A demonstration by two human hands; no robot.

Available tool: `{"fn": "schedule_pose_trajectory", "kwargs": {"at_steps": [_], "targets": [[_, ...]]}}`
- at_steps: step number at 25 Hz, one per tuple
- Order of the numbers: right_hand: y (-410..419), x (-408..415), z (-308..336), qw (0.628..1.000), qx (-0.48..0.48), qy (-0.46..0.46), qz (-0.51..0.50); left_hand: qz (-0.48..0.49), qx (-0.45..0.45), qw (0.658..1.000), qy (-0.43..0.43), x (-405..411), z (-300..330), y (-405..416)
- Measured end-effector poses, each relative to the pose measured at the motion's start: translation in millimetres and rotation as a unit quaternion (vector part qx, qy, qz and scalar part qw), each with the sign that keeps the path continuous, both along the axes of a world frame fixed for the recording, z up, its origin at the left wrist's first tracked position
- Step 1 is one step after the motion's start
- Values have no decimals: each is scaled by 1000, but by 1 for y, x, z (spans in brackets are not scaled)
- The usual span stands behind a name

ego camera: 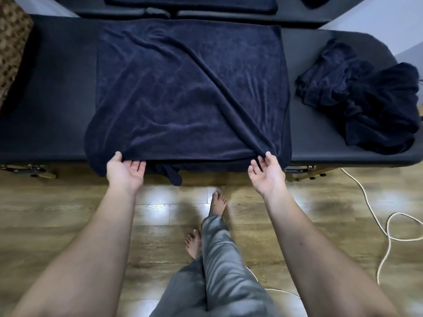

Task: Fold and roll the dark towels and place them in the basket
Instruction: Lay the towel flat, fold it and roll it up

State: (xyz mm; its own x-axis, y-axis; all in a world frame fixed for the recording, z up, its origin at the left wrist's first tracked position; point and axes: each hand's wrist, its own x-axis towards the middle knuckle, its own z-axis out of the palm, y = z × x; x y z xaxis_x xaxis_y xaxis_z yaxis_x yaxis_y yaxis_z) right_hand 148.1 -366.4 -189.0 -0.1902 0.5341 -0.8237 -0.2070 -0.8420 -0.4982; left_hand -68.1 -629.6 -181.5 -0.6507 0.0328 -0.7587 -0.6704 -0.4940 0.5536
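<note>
A dark navy towel (183,92) lies spread across the black padded table (50,106), its near edge hanging over the table's front. A long diagonal ridge runs across it from upper left to lower right. My left hand (124,169), palm up, pinches the near edge left of the middle between thumb and fingers. My right hand (266,172), also palm up, pinches the near edge at the lower right, where the ridge ends. A crumpled heap of more dark towels (366,97) sits at the table's right end.
A brown patterned woven thing (11,49), possibly the basket, shows at the far left edge. Another black padded piece (206,10) lies behind the table. A white cord (386,227) loops on the wooden floor at the right. My bare feet stand below the table's front.
</note>
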Motion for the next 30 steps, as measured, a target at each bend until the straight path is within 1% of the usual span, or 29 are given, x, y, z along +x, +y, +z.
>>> {"fn": "schedule_pose_trajectory", "kwargs": {"at_steps": [2, 4, 5, 6, 8, 9, 11, 13, 15, 16, 18, 19, 20, 21, 22, 23, 24, 25, 26, 28, 30], "targets": [[9, 7, 9, 996, 20, 30, -87, 57, 14, 998, 16, 4, 14, 0], [12, 15, 16, 984, 37, 87, -152, 114, 23, 993, 25, 16, 22, 2], [11, 16, 17, 980, 31, 104, -167, 121, 20, 992, 16, 22, 19, 1], [9, 18, 13, 980, 18, 102, -171, 108, 6, 994, -8, 31, 15, -1], [2, 24, -2, 984, -20, 62, -167, 57, -16, 996, -61, 45, 4, -5], [0, 27, -9, 985, -38, 41, -161, 46, -23, 996, -73, 49, 1, -5], [3, 30, -18, 988, -64, 9, -142, 42, -26, 997, -60, 54, -2, -5], [6, 34, -22, 990, -89, 11, -106, 10, -40, 998, -43, 57, -3, -3], [7, 39, -23, 991, -94, 3, -92, -18, -39, 998, -36, 61, 0, -4], [11, 38, -23, 990, -84, -13, -113, -8, -18, 1000, -21, 61, 1, -6], [21, 42, -23, 979, -25, -89, -180, 36, 18, 999, 15, 58, -1, -14], [27, 46, -22, 969, -1, -118, -219, 36, 4, 999, 17, 58, -7, -19], [31, 52, -20, 962, 12, -143, -233, 16, -35, 999, -3, 59, -16, -27], [31, 60, -18, 960, 21, -175, -218, -30, -96, 994, -36, 62, -27, -35], [32, 69, -23, 958, 27, -223, -178, -97, -157, 980, -73, 66, -39, -45], [35, 75, -29, 967, 26, -226, -119, -161, -192, 962, -108, 69, -53, -54], [36, 78, -38, 969, 25, -235, -70, -204, -205, 948, -133, 70, -64, -61], [38, 78, -44, 973, 19, -223, -56, -224, -212, 941, -140, 66, -74, -68], [34, 76, -43, 967, 65, -247, -8, -215, -227, 941, -126, 61, -82, -70], [34, 67, -45, 949, 136, -279, 50, -146, -295, 942, -67, 45, -90, -69], [27, 57, -43, 938, 193, -269, 103, -89, -371, 924, 18, 28, -79, -62]]}}
